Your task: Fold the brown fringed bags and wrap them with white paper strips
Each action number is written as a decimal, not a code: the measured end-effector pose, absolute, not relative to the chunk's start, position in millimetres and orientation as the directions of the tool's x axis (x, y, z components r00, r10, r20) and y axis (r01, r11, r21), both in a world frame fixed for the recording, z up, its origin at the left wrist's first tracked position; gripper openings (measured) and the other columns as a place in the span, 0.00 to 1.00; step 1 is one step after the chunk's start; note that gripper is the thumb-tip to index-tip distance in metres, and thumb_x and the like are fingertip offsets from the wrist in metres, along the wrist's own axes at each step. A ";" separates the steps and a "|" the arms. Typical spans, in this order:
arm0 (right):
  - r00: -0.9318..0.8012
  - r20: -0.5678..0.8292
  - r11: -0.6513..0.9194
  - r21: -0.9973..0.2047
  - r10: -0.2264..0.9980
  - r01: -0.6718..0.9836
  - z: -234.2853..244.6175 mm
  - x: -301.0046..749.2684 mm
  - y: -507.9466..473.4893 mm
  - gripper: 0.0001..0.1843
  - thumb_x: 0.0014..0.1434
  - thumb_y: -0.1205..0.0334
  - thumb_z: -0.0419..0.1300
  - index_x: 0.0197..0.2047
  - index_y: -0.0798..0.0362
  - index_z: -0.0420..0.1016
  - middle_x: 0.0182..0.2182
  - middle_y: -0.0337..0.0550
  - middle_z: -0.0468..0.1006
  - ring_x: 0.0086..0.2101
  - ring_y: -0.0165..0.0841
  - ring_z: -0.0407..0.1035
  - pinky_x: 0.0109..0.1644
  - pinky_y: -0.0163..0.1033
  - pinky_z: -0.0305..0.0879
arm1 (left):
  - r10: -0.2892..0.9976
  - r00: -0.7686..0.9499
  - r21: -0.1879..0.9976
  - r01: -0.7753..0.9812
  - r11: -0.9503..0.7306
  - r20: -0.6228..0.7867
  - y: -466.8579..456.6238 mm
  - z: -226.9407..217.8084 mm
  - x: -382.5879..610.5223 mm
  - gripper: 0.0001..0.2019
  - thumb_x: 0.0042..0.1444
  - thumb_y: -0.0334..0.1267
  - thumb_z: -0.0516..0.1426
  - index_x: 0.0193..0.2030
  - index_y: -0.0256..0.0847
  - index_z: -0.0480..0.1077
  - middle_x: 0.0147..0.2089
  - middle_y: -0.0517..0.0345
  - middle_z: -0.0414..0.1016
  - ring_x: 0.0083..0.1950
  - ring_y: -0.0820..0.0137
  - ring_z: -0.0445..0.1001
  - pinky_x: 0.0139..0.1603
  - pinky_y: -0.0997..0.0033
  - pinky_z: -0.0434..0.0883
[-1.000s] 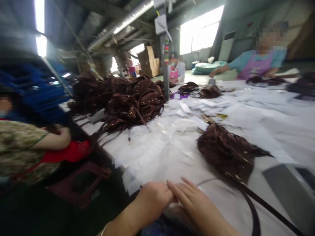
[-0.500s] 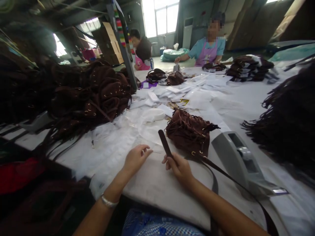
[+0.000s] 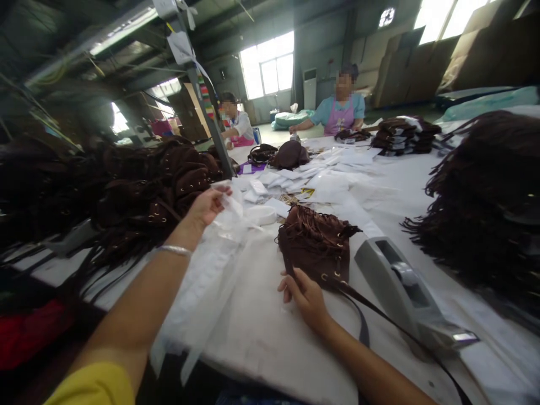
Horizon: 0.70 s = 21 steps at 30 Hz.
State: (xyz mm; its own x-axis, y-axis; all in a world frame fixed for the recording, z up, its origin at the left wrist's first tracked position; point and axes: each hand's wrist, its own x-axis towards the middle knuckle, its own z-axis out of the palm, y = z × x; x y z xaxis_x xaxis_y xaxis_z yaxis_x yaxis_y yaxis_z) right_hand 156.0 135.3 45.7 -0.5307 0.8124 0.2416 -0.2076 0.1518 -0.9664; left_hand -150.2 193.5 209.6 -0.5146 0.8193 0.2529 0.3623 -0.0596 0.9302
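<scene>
My left hand point(image 3: 210, 206) is stretched out over the left of the table, its fingers closed on a thin translucent white sheet point(image 3: 234, 206). Several similar sheets lie loosely beneath it. Nearer to me, my right hand point(image 3: 307, 297) grips a dark brown strap point(image 3: 288, 260), whose upper part stands up in front of a bag. This brown fringed bag point(image 3: 314, 242) rests on the table just beyond the hand, with gold rings along its edge. A long strap point(image 3: 390, 312) runs from the bag toward the lower right.
A grey tape dispenser point(image 3: 400, 287) stands right of the bag. Brown bags are heaped at the left point(image 3: 181, 180), with a dark fringed pile point(image 3: 489, 197) at the right. White cards point(image 3: 291, 174) lie scattered mid-table. A metal post point(image 3: 211, 118) rises at left; two people work across the table.
My left hand has moved forward and left and taken hold of a translucent sheet. My right hand keeps the strap, almost in place. The view has tilted upward.
</scene>
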 end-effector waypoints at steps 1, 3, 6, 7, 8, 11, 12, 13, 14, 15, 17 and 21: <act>-0.527 0.245 0.150 -0.964 0.814 -0.218 45.8 155.9 135.9 0.17 0.67 0.49 0.53 0.46 0.55 0.69 0.30 0.42 0.76 0.23 0.28 0.68 0.28 0.33 0.68 | 0.786 -0.546 0.933 0.345 -0.105 0.290 196.7 237.2 -164.2 0.12 0.59 0.28 0.52 0.50 0.30 0.66 0.51 0.47 0.77 0.47 0.70 0.76 0.46 0.68 0.73; -0.514 0.247 0.149 -0.963 0.821 -0.226 45.3 155.8 137.7 0.18 0.67 0.48 0.53 0.48 0.55 0.69 0.29 0.42 0.76 0.23 0.28 0.68 0.28 0.34 0.67 | 0.729 -0.584 0.925 0.328 -0.190 0.357 196.0 286.4 -186.8 0.17 0.60 0.23 0.49 0.56 0.30 0.61 0.58 0.51 0.72 0.50 0.75 0.74 0.50 0.70 0.72; -0.493 0.240 0.138 -0.962 0.837 -0.234 43.3 155.6 140.9 0.20 0.66 0.46 0.53 0.47 0.55 0.69 0.29 0.43 0.76 0.23 0.29 0.68 0.28 0.34 0.67 | 0.653 -0.625 0.903 0.333 -0.273 0.428 185.9 332.2 -208.7 0.20 0.63 0.21 0.45 0.61 0.31 0.54 0.62 0.58 0.68 0.48 0.82 0.72 0.53 0.72 0.69; -0.490 0.238 0.133 -0.961 0.839 -0.241 42.6 155.5 141.9 0.20 0.66 0.46 0.53 0.47 0.55 0.69 0.29 0.43 0.76 0.23 0.29 0.68 0.28 0.34 0.66 | 0.640 -0.638 0.903 0.332 -0.274 0.429 182.2 339.0 -213.8 0.19 0.64 0.21 0.46 0.61 0.31 0.53 0.60 0.58 0.69 0.46 0.83 0.72 0.52 0.72 0.69; -0.491 0.235 0.125 -0.961 0.839 -0.247 42.2 155.4 142.7 0.20 0.66 0.45 0.54 0.47 0.55 0.69 0.29 0.43 0.76 0.23 0.29 0.68 0.28 0.34 0.66 | 0.629 -0.653 0.906 0.330 -0.265 0.422 178.5 342.1 -218.5 0.17 0.65 0.22 0.47 0.60 0.30 0.54 0.58 0.59 0.70 0.43 0.84 0.72 0.51 0.73 0.69; -0.499 0.222 0.096 -0.959 0.837 -0.266 42.7 156.4 144.1 0.20 0.65 0.45 0.55 0.44 0.56 0.69 0.28 0.42 0.76 0.23 0.29 0.68 0.28 0.35 0.66 | 0.577 -0.714 0.918 0.327 -0.226 0.397 165.5 336.3 -230.7 0.14 0.67 0.23 0.47 0.59 0.28 0.56 0.52 0.60 0.74 0.36 0.87 0.69 0.46 0.81 0.68; -0.503 0.218 0.085 -0.958 0.837 -0.273 43.5 157.1 144.2 0.20 0.65 0.45 0.56 0.42 0.56 0.69 0.27 0.42 0.76 0.23 0.29 0.68 0.29 0.35 0.66 | 0.551 -0.737 0.920 0.328 -0.213 0.390 159.3 331.5 -234.8 0.14 0.68 0.24 0.47 0.58 0.29 0.56 0.51 0.61 0.74 0.34 0.88 0.67 0.44 0.83 0.67; -0.507 0.217 0.079 -0.957 0.834 -0.279 44.5 157.9 144.2 0.20 0.64 0.45 0.56 0.41 0.56 0.69 0.27 0.42 0.76 0.23 0.29 0.68 0.29 0.35 0.66 | 0.525 -0.759 0.923 0.330 -0.199 0.385 151.7 325.9 -239.1 0.13 0.68 0.26 0.47 0.59 0.29 0.56 0.50 0.61 0.74 0.32 0.88 0.65 0.42 0.85 0.66; -0.511 0.218 0.075 -0.956 0.831 -0.285 45.4 158.8 144.1 0.20 0.64 0.45 0.56 0.40 0.56 0.69 0.27 0.42 0.75 0.23 0.29 0.68 0.29 0.35 0.66 | 0.500 -0.780 0.926 0.330 -0.181 0.376 142.5 319.7 -243.6 0.14 0.68 0.27 0.48 0.59 0.29 0.56 0.49 0.61 0.73 0.30 0.89 0.63 0.40 0.85 0.65; -0.516 0.221 0.075 -0.955 0.828 -0.289 46.1 159.6 143.8 0.20 0.64 0.45 0.56 0.39 0.55 0.69 0.27 0.42 0.75 0.23 0.29 0.68 0.30 0.35 0.66 | 0.473 -0.801 0.930 0.331 -0.158 0.366 131.7 312.8 -248.4 0.14 0.68 0.28 0.49 0.59 0.30 0.56 0.49 0.62 0.73 0.29 0.89 0.61 0.39 0.85 0.65; -0.526 0.227 0.083 -0.955 0.820 -0.283 46.4 160.8 143.1 0.19 0.64 0.45 0.56 0.39 0.56 0.70 0.28 0.43 0.76 0.24 0.29 0.68 0.31 0.35 0.66 | 0.416 -0.842 0.937 0.336 -0.096 0.344 106.0 296.1 -258.3 0.17 0.66 0.27 0.51 0.60 0.32 0.55 0.46 0.64 0.73 0.26 0.88 0.57 0.39 0.83 0.65; -0.560 0.219 0.099 -0.967 0.799 -0.236 43.5 160.8 141.4 0.19 0.65 0.47 0.56 0.41 0.56 0.71 0.29 0.43 0.76 0.25 0.28 0.68 0.32 0.35 0.66 | 0.333 -0.891 0.928 0.358 0.101 0.307 44.2 247.1 -272.6 0.20 0.63 0.23 0.52 0.60 0.36 0.55 0.36 0.68 0.71 0.27 0.85 0.60 0.40 0.77 0.69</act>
